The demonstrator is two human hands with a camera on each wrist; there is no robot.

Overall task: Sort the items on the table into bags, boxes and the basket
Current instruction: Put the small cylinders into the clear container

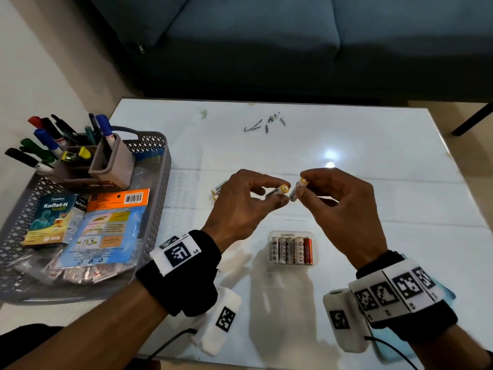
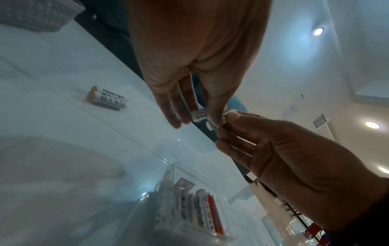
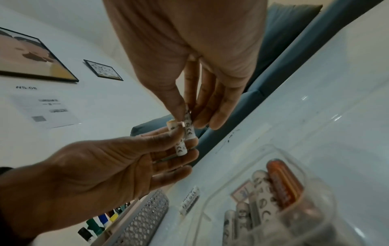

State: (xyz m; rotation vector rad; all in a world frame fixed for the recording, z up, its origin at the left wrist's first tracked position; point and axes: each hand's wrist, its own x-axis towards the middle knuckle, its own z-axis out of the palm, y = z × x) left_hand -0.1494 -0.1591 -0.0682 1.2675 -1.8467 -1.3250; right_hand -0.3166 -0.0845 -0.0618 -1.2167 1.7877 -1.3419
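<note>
White table [image 1: 373,182], frame centre: left hand [image 1: 240,206] pinches one battery [image 1: 278,192], right hand [image 1: 338,206] pinches another battery [image 1: 298,188]; tips near.

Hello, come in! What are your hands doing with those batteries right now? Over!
Left hand pinches one battery, right hand another. Clear box holds five. Two loose batteries left on table. Nothing in the way.

glossy white table [image 1: 373,182], perforated plastic basket [image 1: 160,166], clear plastic box [image 1: 314,236]
</note>
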